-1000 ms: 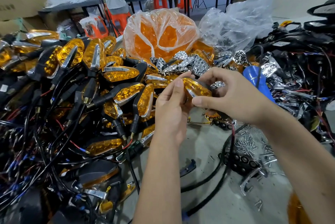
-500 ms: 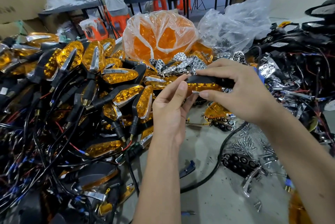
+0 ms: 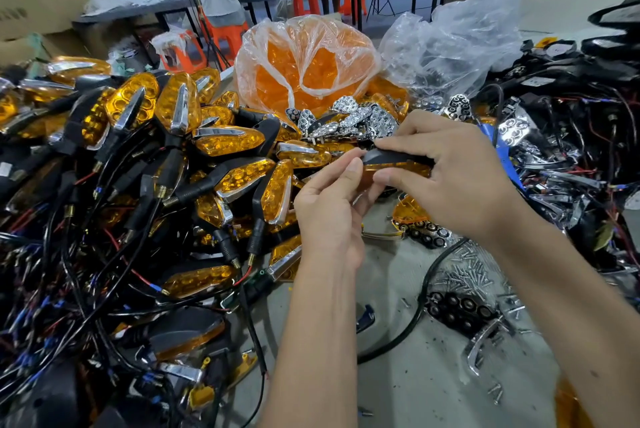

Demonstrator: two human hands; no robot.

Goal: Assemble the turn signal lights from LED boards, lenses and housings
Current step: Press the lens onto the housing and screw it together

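Note:
Both my hands hold one turn signal light (image 3: 398,162) above the table, seen edge-on: black housing on top, amber lens below. My right hand (image 3: 450,178) grips it from the right, fingers over the housing and thumb under the lens. My left hand (image 3: 329,209) pinches its left tip between thumb and fingers. A black cable (image 3: 420,299) hangs from the light down to the table. A big heap of finished amber lights (image 3: 180,157) with black stalks and wires fills the left side.
A clear bag of amber lenses (image 3: 304,64) stands behind my hands, chrome reflectors (image 3: 356,119) in front of it. Screws (image 3: 467,271) and a black LED board (image 3: 457,313) lie at lower right. Black housings and wires (image 3: 571,150) pile up on the right. A person stands at a far table.
The light was turned in my hands from lens-up to edge-on with the black housing on top. My right hand shifted its grip over the housing. The cable swung slightly.

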